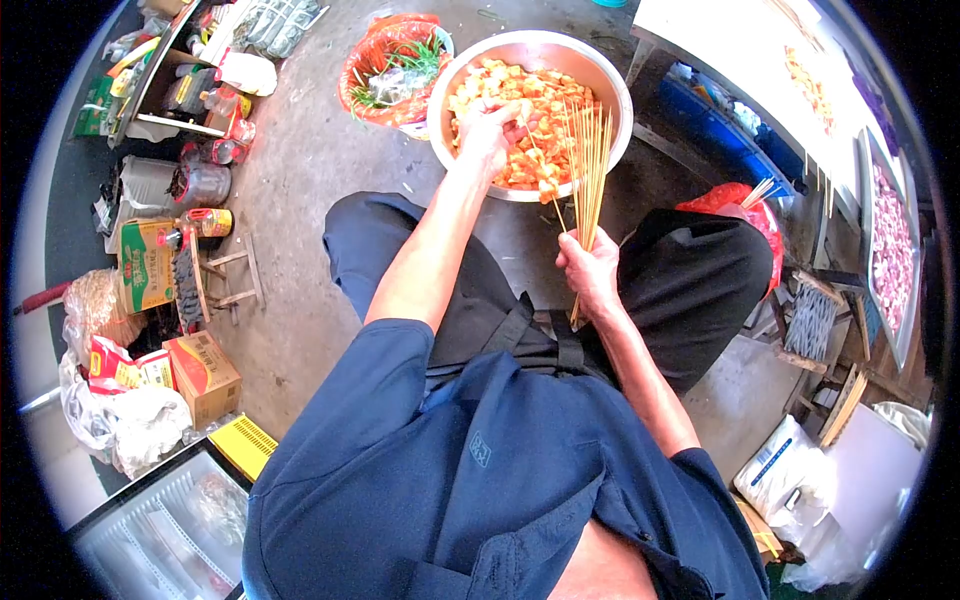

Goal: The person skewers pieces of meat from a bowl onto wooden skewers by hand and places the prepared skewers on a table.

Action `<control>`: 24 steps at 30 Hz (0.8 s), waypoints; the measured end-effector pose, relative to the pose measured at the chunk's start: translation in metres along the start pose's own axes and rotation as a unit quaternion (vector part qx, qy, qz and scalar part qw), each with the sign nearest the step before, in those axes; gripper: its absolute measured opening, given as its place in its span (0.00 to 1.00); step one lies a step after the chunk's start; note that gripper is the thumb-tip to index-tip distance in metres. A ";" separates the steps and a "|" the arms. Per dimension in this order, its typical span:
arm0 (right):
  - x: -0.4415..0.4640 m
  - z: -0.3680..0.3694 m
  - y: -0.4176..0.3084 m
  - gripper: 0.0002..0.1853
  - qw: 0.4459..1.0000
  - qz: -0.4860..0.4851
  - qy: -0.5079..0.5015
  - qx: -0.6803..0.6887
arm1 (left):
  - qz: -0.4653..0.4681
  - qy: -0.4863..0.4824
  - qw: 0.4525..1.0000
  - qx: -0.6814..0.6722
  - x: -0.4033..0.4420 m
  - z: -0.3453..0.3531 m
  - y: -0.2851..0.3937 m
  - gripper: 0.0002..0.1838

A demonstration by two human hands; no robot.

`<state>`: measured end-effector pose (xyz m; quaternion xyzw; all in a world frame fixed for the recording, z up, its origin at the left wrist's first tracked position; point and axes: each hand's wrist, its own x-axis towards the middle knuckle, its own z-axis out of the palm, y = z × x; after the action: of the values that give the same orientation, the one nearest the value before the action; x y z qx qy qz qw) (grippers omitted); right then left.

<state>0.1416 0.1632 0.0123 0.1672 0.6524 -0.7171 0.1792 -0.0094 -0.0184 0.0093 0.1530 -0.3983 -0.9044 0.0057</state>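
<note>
My left hand (pixel 486 138) reaches over a large metal basin (pixel 622 120) filled with orange-coated chunks of meat (pixel 500 85). Its fingers are closed on a chunk of meat near the tip of a thin skewer (pixel 559 213). Lower on that skewer sits another meat chunk (pixel 548 188). Below the basin's near rim, my right hand (pixel 590 268) is closed around a bundle of bamboo skewers (pixel 588 170), which fan upward over the basin. The single skewer leans out from this same hand. My left fingertips are partly hidden.
Beside the basin stands a red-bagged tub (pixel 365 75) with greens. A white table (pixel 720 35) is at upper right, near a tray of pinkish chopped pieces (pixel 890 240). A red bag (pixel 735 197) lies past my right knee. Shelves, bottles and a carton (pixel 203 375) line the left.
</note>
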 end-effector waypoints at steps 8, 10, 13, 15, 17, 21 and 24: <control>0.000 -0.002 0.003 0.04 1.000 -0.020 0.009 -0.010 | 0.003 -0.012 0.998 0.053 0.008 -0.011 -0.010 0.09; 0.001 -0.002 0.008 0.04 0.999 -0.036 0.013 -0.012 | -0.004 -0.009 0.989 0.151 0.008 -0.011 -0.010 0.06; 0.000 -0.002 0.007 0.03 0.998 -0.064 0.022 -0.014 | 0.016 0.020 0.995 0.094 0.010 -0.012 -0.015 0.09; 0.000 -0.001 0.008 0.03 0.997 -0.075 0.028 -0.012 | 0.016 0.028 0.996 0.079 0.009 -0.011 -0.014 0.09; 0.002 -0.001 0.012 0.04 0.995 -0.097 0.033 -0.018 | 0.017 0.036 0.997 0.062 0.004 -0.006 -0.009 0.09; 0.002 0.000 0.019 0.04 0.993 -0.111 0.039 -0.030 | -0.031 0.037 0.994 0.094 0.001 -0.002 -0.006 0.09; 0.000 0.001 0.024 0.03 0.991 -0.108 0.054 -0.064 | -0.047 0.021 0.994 0.095 0.000 -0.006 -0.013 0.08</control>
<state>0.1531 0.1600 -0.0090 0.1221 0.7202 -0.6788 0.0754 -0.0062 -0.0133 -0.0041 0.1898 -0.4742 -0.8586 -0.0429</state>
